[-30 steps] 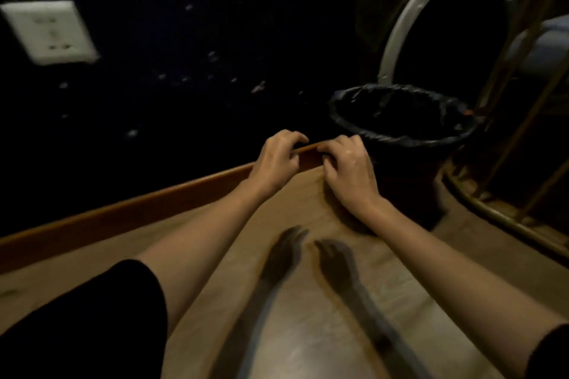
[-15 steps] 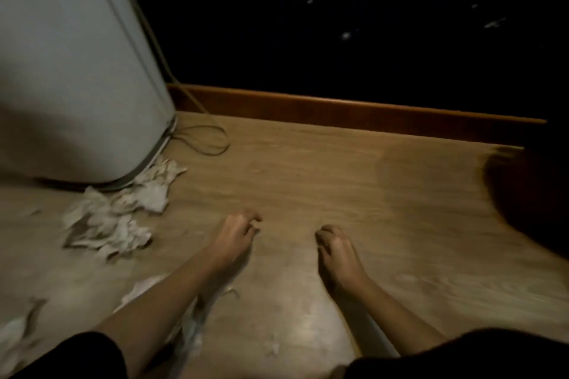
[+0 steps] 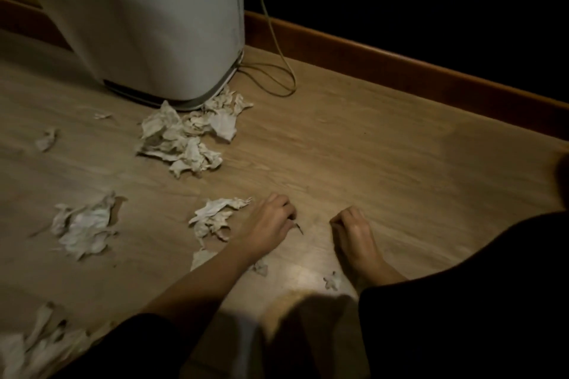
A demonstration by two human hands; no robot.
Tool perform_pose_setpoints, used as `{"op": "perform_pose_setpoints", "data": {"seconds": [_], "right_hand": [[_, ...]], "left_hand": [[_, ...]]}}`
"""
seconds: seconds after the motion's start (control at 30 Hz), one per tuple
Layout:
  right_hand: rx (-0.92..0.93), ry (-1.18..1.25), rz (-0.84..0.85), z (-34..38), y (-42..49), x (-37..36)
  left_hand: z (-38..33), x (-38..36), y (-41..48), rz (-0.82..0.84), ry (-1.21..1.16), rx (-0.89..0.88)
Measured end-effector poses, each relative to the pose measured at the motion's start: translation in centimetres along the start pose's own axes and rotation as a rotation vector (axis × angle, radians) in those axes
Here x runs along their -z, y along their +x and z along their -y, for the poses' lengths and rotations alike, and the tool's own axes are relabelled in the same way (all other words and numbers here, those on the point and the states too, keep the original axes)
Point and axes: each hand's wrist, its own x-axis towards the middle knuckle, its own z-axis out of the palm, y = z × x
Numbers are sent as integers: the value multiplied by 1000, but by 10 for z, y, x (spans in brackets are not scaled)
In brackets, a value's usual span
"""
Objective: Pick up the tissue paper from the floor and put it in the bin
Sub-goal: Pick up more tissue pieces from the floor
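Observation:
Crumpled white tissue paper lies scattered over the wooden floor. The biggest heap (image 3: 191,135) rests against the base of a white appliance. A smaller wad (image 3: 215,217) lies just left of my left hand (image 3: 268,224), whose fingers are curled with nothing visible in them. Another wad (image 3: 83,224) sits further left, and more tissue (image 3: 34,344) fills the bottom left corner. My right hand (image 3: 354,231) hovers low over bare floor, fingers curled, nothing in it. The bin is out of view.
A tall white appliance (image 3: 147,18) stands at the back left, with a thin cable (image 3: 277,71) looping on the floor beside it. A wooden skirting board (image 3: 400,64) runs along the dark wall. Small tissue scraps (image 3: 332,281) lie near my arms.
My view has swung left from the black bin to the tissue-strewn floor. Both hands came down from the bin to just above the floor, the left one nearing a wad.

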Motion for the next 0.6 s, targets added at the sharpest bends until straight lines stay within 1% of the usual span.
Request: {"op": "perform_pose_setpoints", "data": {"seconds": [0.1, 0.17, 0.23, 0.3, 0.4, 0.47, 0.53, 0.6], "right_hand": [[-34, -105, 35, 5, 2, -2], [-64, -148, 66, 10, 3, -3], [-114, -148, 87, 10, -2, -2], [-200, -117, 92, 11, -9, 6], [-295, -70, 87, 15, -28, 29], [-282, -72, 109, 21, -43, 41], [-252, -94, 122, 28, -54, 44], [-220, -79, 101, 36, -66, 34]], "left_hand": [[-5, 2, 9, 46, 9, -17], [-6, 5, 15, 117, 88, -64], [-4, 12, 22, 217, 210, -171], [0, 24, 33, 347, 291, -294], [7, 37, 58, 465, 318, -417], [3, 48, 74, 516, 300, -477], [-2, 61, 79, 516, 287, -509], [2, 67, 68, 439, 261, -520]]}}
